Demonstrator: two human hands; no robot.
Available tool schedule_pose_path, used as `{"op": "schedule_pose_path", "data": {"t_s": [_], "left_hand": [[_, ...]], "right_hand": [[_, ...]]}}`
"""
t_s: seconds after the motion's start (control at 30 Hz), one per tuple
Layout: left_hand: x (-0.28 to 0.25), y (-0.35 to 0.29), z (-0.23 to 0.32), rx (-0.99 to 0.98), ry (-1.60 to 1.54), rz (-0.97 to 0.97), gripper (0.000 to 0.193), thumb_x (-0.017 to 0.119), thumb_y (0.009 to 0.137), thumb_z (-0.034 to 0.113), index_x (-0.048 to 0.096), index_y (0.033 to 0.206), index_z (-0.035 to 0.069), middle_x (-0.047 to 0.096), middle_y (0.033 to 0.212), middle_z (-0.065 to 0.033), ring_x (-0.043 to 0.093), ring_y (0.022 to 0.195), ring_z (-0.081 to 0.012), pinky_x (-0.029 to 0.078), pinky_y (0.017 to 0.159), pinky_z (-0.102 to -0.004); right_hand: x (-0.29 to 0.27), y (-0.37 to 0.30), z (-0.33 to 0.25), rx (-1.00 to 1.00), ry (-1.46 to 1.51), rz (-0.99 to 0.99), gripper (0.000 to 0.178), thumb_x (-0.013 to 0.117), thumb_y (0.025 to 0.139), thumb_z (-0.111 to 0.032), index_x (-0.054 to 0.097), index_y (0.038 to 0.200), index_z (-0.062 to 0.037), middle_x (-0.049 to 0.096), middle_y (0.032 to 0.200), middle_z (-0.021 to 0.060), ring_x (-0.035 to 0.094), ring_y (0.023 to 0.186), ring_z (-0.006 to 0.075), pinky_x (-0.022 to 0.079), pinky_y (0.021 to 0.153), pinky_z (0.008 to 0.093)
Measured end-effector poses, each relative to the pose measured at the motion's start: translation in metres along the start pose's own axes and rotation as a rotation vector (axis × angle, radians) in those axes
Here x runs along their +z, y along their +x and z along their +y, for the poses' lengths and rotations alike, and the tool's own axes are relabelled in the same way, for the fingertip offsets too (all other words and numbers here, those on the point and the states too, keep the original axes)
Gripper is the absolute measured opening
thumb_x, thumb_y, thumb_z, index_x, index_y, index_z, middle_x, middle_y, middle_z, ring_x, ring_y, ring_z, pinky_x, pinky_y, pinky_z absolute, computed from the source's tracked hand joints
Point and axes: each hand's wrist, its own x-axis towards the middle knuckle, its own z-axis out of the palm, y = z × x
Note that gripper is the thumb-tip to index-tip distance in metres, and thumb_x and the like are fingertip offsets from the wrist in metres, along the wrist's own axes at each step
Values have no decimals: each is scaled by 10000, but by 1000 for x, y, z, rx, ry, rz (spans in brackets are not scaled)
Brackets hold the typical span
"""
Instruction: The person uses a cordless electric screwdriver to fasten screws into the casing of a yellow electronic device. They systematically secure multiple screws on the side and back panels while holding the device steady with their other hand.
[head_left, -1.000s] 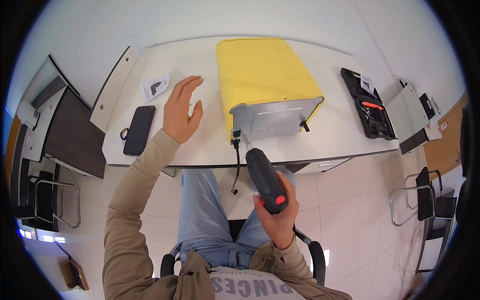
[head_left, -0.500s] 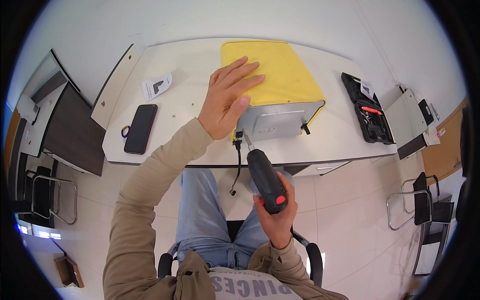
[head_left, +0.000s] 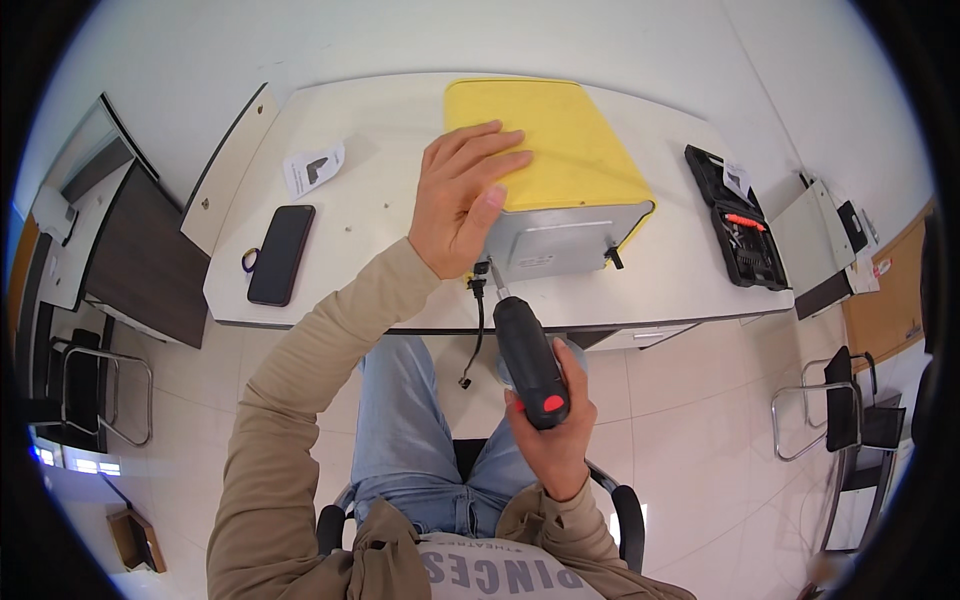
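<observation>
A large yellow case (head_left: 560,140) lies on the desk with its grey metal panel (head_left: 555,243) facing me. My left hand (head_left: 462,200) rests flat on the yellow top at its left side, fingers spread. In my right hand (head_left: 555,430) is a black cordless screwdriver (head_left: 528,350) with a red button. Its bit reaches the panel's lower left corner, beside a black cable (head_left: 478,310) that hangs over the desk edge. Whether the tip sits in a screw is too small to tell. A black clip (head_left: 613,257) sticks out at the panel's right.
On the desk's left lie a black phone (head_left: 281,256), a small ring-shaped item (head_left: 250,260) and a printed paper (head_left: 313,169). An open black tool case (head_left: 745,250) with bits stands at the right edge. Chairs (head_left: 845,400) stand on the floor farther out.
The screwdriver's rear end has swung slightly left, while its bit stays at the same corner. My left hand keeps its place on the yellow case.
</observation>
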Motion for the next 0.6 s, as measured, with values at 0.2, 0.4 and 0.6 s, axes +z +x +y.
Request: {"op": "schedule_pose_path", "data": {"t_s": [0.2,0.4,0.6], "left_hand": [[1,-1,-1,7,14,4,474,345,985,305,666,1170,9,600,1302,-150,465,1288,-345,284,1092,-435],[1,-1,-1,12,11,12,485,337,986,314,665,1167,6,601,1300,-152,465,1288,-346,284,1092,-436],[0,-1,0,10,7,10,492,332,988,320,665,1167,6,602,1297,-156,465,1288,-349,281,1092,-437]], "right_hand": [[-6,2,-3,42,-18,-23,774,778,742,-27,403,1419,-26,636,805,128,659,669,224,515,613,310],[-3,0,-3,86,16,-24,826,760,723,22,356,1441,-44,653,822,118,637,687,148,480,639,243],[-3,-1,-1,86,11,-19,819,760,725,28,355,1434,-41,656,826,126,639,696,148,480,641,241]]}}
